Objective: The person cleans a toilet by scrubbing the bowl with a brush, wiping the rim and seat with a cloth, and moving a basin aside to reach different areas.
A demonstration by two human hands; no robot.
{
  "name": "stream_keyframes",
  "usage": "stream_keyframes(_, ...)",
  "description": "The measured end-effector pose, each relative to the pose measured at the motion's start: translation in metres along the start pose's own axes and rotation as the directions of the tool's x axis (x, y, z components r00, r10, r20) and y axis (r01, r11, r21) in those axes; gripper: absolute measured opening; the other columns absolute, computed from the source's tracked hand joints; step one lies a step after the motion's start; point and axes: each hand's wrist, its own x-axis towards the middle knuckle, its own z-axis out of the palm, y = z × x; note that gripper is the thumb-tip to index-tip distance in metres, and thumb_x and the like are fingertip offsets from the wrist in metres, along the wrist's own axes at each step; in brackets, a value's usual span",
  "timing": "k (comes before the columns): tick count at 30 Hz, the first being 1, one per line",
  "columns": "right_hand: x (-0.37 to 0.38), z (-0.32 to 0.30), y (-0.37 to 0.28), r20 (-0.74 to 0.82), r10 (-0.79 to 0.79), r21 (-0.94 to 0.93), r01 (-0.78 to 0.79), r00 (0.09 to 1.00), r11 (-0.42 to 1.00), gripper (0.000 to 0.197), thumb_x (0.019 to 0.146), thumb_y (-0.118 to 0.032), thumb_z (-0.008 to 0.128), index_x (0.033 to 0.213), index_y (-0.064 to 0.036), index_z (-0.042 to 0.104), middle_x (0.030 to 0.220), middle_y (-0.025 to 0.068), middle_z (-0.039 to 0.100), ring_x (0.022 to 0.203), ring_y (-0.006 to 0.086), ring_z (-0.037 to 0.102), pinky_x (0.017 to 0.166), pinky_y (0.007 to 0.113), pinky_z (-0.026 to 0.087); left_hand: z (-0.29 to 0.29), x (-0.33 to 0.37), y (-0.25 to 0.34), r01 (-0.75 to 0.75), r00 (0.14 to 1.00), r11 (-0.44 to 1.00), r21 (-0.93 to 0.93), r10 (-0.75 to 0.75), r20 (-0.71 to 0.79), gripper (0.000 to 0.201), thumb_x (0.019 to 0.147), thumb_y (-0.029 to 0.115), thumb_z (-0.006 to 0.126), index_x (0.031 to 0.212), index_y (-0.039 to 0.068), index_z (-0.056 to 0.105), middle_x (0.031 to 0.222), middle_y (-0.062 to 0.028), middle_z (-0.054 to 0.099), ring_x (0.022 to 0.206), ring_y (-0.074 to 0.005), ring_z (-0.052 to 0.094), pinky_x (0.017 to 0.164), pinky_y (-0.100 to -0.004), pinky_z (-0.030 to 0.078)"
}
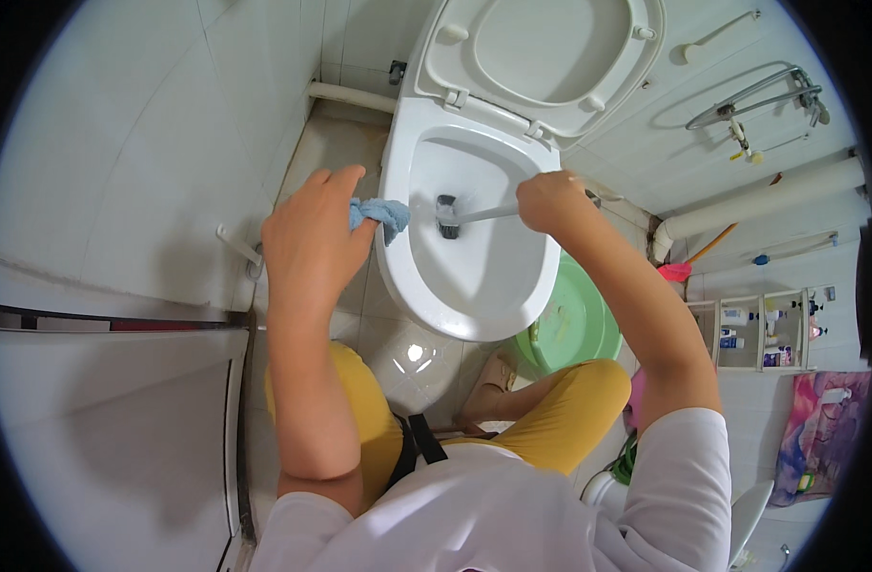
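A white toilet (474, 310) stands in front of me with its lid and seat (550, 52) raised. My right hand (553, 202) is closed round the pale handle of a toilet brush (448, 217). The brush's dark bristled head is down inside the bowl, near its middle. My left hand (317, 229) is beside the left rim, pinching a crumpled light-blue cloth (386, 215) between thumb and fingers. The cloth hangs close to the rim; whether it touches is unclear. My right fingers hide the upper part of the brush handle.
A green basin (584, 319) sits on the floor to the toilet's right. Beyond it are a shelf of bottles (765, 329), a thick white pipe (760, 205) and a wall-mounted shower mixer (779, 100). A white door (112, 429) is at the left.
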Motion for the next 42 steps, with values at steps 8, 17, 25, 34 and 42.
stream_keyframes(8,-0.069,0.061,0.066,-0.187,-0.079,0.106,0.1,0.979,0.989,0.032,0.083,-0.01,0.051,0.109,-0.0193,0.068,0.091,0.0085,0.069,0.088,0.0279,0.066,0.068,0.039,0.052,0.0,-0.004,0.0,0.011,0.999,0.997,-0.075,-0.008,0.039,0.04,0.074,0.022,0.07,0.113,0.015,0.062,0.098,-0.0043,0.065,0.088,-0.0249,0.062,0.073,-0.0364,0.048)
stream_keyframes(17,-0.16,-0.003,0.046,-0.141,-0.159,-0.356,0.1,0.977,0.929,0.035,0.082,-0.011,0.055,0.114,-0.0185,0.066,0.069,0.0059,0.062,0.069,0.0227,0.064,0.062,0.035,0.048,-0.002,-0.006,-0.007,0.037,0.997,0.996,0.079,-0.042,0.058,0.041,0.074,0.022,0.07,0.113,0.015,0.061,0.098,-0.0045,0.064,0.089,-0.0249,0.062,0.074,-0.0367,0.049)
stream_keyframes(25,-0.214,-0.015,0.04,-0.118,-0.298,-0.068,0.292,0.947,0.954,0.04,0.081,-0.008,0.056,0.12,-0.0171,0.062,0.061,0.0082,0.057,0.054,0.0258,0.059,0.049,0.038,0.044,0.0,-0.008,0.0,-0.049,0.988,0.996,0.074,0.038,0.153,0.04,0.074,0.02,0.07,0.112,0.015,0.061,0.097,-0.0051,0.063,0.088,-0.0267,0.062,0.073,-0.0382,0.049)
stream_keyframes(34,-0.081,0.06,0.03,-0.219,-0.115,0.103,0.14,0.969,0.985,0.033,0.084,-0.012,0.051,0.114,-0.018,0.064,0.075,0.0115,0.065,0.07,0.0302,0.065,0.06,0.041,0.052,0.004,-0.005,0.017,-0.107,0.98,0.994,-0.001,0.106,0.169,0.044,0.071,0.022,0.073,0.113,0.014,0.061,0.096,-0.0073,0.062,0.088,-0.0288,0.062,0.074,-0.0394,0.049)
stream_keyframes(42,-0.046,0.105,0.057,-0.164,0.0,0.113,0.019,0.986,0.993,0.033,0.088,-0.017,0.049,0.115,-0.0273,0.063,0.078,0.0109,0.066,0.073,0.0313,0.065,0.064,0.043,0.051,0.008,-0.002,0.02,-0.114,0.984,0.993,0.034,0.108,0.144,0.044,0.071,0.021,0.073,0.112,0.013,0.062,0.094,-0.0076,0.062,0.086,-0.0288,0.062,0.072,-0.0395,0.049)
